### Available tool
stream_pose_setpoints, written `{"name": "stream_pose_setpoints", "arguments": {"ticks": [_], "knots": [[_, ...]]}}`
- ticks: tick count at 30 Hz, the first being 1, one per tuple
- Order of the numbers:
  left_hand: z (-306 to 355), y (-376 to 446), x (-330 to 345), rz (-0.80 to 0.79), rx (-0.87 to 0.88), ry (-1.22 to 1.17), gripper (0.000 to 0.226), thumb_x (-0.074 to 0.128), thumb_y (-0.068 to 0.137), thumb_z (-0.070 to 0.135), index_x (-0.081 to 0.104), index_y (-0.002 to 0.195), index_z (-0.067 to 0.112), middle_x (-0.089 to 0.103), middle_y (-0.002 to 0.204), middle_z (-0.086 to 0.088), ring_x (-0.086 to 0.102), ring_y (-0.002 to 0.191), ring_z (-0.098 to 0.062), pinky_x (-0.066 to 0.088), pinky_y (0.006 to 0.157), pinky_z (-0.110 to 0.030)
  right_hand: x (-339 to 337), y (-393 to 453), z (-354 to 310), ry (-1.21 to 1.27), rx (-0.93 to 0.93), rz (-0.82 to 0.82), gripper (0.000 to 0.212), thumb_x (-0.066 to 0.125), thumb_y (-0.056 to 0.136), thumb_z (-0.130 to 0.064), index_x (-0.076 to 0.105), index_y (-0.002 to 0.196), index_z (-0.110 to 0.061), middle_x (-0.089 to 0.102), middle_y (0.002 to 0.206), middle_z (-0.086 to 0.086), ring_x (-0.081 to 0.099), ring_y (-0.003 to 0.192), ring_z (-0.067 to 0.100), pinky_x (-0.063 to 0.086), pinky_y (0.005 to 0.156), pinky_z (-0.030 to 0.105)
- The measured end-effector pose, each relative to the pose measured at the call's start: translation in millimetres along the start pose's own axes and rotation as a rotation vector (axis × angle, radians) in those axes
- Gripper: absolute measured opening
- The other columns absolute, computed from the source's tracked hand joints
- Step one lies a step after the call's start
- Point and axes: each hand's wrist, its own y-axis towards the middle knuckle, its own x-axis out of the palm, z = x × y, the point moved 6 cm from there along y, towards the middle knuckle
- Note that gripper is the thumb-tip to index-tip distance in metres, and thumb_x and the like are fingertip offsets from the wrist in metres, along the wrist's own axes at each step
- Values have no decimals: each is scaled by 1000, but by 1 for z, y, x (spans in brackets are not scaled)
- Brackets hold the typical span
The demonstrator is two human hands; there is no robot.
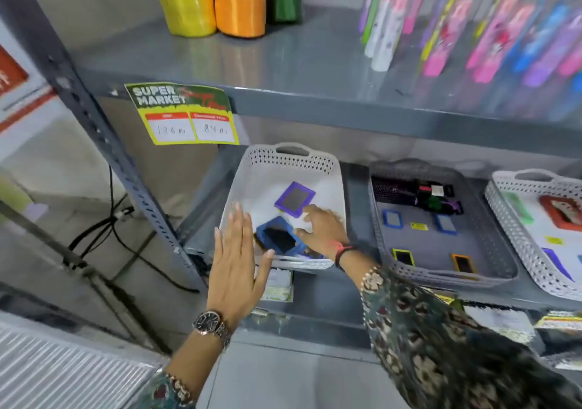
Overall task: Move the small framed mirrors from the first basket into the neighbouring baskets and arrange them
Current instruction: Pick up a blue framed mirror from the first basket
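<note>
The first basket (289, 160) is white and sits on the lower shelf. In it lie a purple-framed mirror (294, 199) and, nearer me, a blue-framed mirror (278, 237). My left hand (236, 260) is flat with fingers spread, against the basket's front left corner, holding nothing. My right hand (321, 229) reaches into the basket, its fingers touching the blue mirror's right edge; a closed grip is not visible. The grey neighbouring basket (500, 251) holds several small framed mirrors laid apart: two blue (392, 219), a yellow (403, 257) and an orange (463, 264).
A third, white basket (504, 213) at the right holds a red-framed item and others. Dark combs lie at the grey basket's back. The upper shelf (315, 93) overhangs, with a price tag (185, 116). A slotted steel upright (104, 138) stands at left, cables behind.
</note>
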Motion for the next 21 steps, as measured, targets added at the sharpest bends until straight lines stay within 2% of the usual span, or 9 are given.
{"name": "stream_pose_setpoints", "arguments": {"ticks": [4, 7, 9, 11, 13, 15, 17, 19, 21], "knots": [[-6, -9, 21, -154, -31, 35, 68, 19, 94, 48, 15, 148, 7, 2, 158, -9, -4, 146, -22, 0, 120, -40, 27, 16, -1, 116, 148, -146, 58, 71, 72, -47, 54, 111, -7, 50, 104, 8, 59, 99, 29, 52, 87, 41], [-8, -14, 29, -199, -12, 23, 62, 28, 96, 45, 22, 147, 10, 13, 158, -5, 3, 146, -22, 6, 120, -40, 44, 23, -4, 162, 163, -188, 68, 76, 63, -53, 55, 107, -6, 57, 92, 9, 59, 85, 25, 52, 74, 38], [-6, -16, 29, -217, 24, 15, 58, 32, 96, 42, 26, 146, 13, 20, 157, -3, 7, 146, -19, 8, 120, -40, 46, 23, -6, 181, 165, -184, 62, 80, 56, -55, 56, 94, -12, 57, 80, 0, 56, 75, 21, 46, 56, 29], [-4, -17, 32, -241, 47, -1, 56, 31, 97, 42, 28, 146, 15, 25, 155, -1, 9, 146, -17, 7, 120, -38, 52, 28, -6, 231, 167, -209, 51, 83, 51, -52, 53, 75, -18, 56, 69, -5, 58, 70, 19, 43, 49, 24], [-3, -17, 32, -235, 60, -15, 54, 32, 97, 41, 31, 144, 15, 33, 152, 0, 17, 145, -17, 6, 120, -36, 55, 31, -8, 307, 179, -271, 51, 87, 51, -41, 62, 78, -6, 68, 75, 8, 68, 77, 28, 57, 60, 34], [-2, -16, 32, -225, 65, -24, 52, 34, 97, 39, 36, 142, 14, 39, 149, -2, 25, 143, -18, 7, 119, -35, 60, 34, -7, 411, 222, -352, 55, 87, 56, -28, 65, 93, 7, 72, 90, 22, 70, 86, 34, 59, 77, 44], [-1, -16, 31, -204, 64, -38, 50, 37, 96, 36, 40, 140, 13, 45, 145, -3, 30, 140, -19, 9, 118, -35, 60, 36, -5, 442, 260, -373, 36, 80, 66, -18, 67, 88, 8, 71, 85, 22, 69, 79, 33, 59, 77, 39], [3, -15, 31, -184, 70, -48, 48, 38, 96, 35, 44, 137, 12, 48, 143, -3, 34, 139, -19, 13, 118, -36, 50, 38, -1, 426, 292, -330, 12, 69, 74, -12, 64, 69, -2, 60, 66, 12, 56, 61, 22, 51, 56, 23], [9, -15, 31, -163, 90, -57, 46, 37, 96, 35, 49, 134, 12, 52, 139, -3, 39, 136, -19, 20, 116, -39, 42, 39, 1, 478, 319, -299, 6, 67, 79, -8, 67, 79, -2, 54, 66, 8, 52, 62, 17, 44, 50, 20]]}}
